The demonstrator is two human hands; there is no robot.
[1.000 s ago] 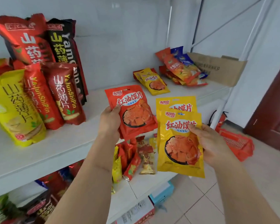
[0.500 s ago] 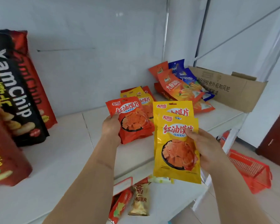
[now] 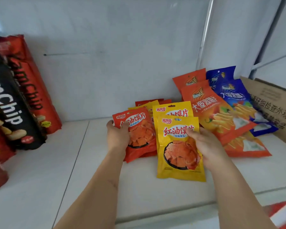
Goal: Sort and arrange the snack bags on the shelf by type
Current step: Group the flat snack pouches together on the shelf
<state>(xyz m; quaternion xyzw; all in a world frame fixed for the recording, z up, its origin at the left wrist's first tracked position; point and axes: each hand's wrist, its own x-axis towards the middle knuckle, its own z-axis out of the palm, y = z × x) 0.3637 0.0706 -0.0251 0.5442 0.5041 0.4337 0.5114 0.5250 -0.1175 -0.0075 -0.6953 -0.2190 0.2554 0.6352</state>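
The left hand (image 3: 118,138) grasps a small red pouch (image 3: 139,138) of glossy, crinkled film, thumb across its front and fingers curled behind. The pouch stands tilted over the white shelf (image 3: 73,171), just in front of a short stack of like pouches, red and yellow (image 3: 149,103), lying against the back wall.

The right hand (image 3: 208,146) grips two flat yellow pouches (image 3: 177,146) held one overlapping the other (the rear one shows only its top strip). The thumb presses the front face and the fingers wrap behind. The front pouch has a hang-hole tab at the top and a printed bowl of orange squares; its lower edge is near the shelf, contact cannot be told.

To the right, touching or nearly touching the yellow pair, lie larger orange bags (image 3: 218,116), smooth and shiny, fanned flat. Blue bags (image 3: 231,91) of the same cut lean behind them. A brown cardboard box (image 3: 274,103), matt and printed with characters, sits at the far right.

At the left stand tall pillow-shaped chip bags (image 3: 23,104), black and red, upright and pressed side by side.
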